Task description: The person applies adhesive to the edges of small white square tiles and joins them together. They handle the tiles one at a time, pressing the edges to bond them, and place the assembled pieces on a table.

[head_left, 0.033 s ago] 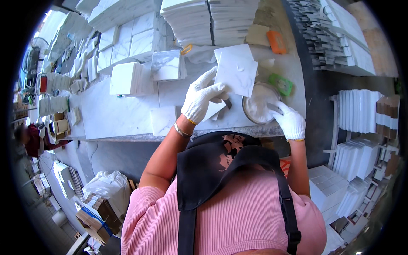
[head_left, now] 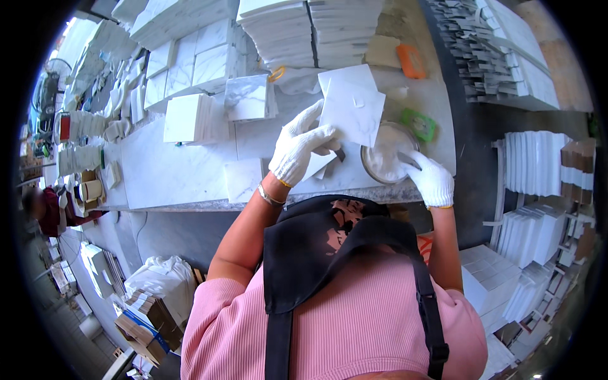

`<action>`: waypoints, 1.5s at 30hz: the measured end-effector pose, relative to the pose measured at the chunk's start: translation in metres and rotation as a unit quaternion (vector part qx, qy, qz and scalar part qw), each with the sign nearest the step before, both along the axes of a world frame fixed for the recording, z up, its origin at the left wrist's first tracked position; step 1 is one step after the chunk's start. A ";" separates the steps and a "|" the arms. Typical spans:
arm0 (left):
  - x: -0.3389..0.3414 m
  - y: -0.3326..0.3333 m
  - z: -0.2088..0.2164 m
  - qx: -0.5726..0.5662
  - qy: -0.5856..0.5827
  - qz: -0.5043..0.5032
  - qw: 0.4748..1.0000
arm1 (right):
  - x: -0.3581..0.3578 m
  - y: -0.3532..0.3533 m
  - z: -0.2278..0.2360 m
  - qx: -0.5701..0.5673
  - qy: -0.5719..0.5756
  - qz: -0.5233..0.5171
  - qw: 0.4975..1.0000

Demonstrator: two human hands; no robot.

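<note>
A white, grey-veined marble tile [head_left: 364, 114] is gripped by my left hand [head_left: 301, 149], in a white knitted glove, with fingers at its left edge. Another pale tile [head_left: 345, 76] lies against it, partly overlapped. My right hand [head_left: 432, 180], gloved alike, reaches over the rim of a round tin [head_left: 365, 166] holding white paste [head_left: 386, 152]. Its thumb and fingertips come together in the tin; whatever they hold blends with the paste. Below my left fingers are a small dark-tipped piece [head_left: 340, 154] and a white tile piece [head_left: 316, 166].
Right of the tin lies a green object [head_left: 418, 125]; an orange one [head_left: 411, 61] sits farther back. Tile stacks [head_left: 282, 35] line the bench's far side, with smaller stacks [head_left: 183, 118] at left. A loose tile [head_left: 243, 179] lies near the front edge. Someone in dark red [head_left: 50, 212] is far left.
</note>
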State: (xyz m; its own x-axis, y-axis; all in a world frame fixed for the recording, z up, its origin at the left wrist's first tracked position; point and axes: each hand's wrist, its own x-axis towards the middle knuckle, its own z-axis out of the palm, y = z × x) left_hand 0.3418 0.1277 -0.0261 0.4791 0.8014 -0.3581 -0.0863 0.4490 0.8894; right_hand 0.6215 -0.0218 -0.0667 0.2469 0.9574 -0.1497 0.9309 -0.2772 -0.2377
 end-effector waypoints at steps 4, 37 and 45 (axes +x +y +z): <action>-0.003 -0.016 0.018 -0.002 0.015 -0.036 0.999 | 0.001 0.006 0.005 -0.050 0.140 -0.075 0.986; 0.046 -0.034 0.022 0.035 0.198 -0.201 0.959 | -0.019 -0.004 0.035 0.040 0.397 -0.214 0.892; 0.056 -0.030 0.010 0.423 0.244 -0.198 0.850 | -0.013 -0.031 -0.011 0.201 0.161 -0.096 0.962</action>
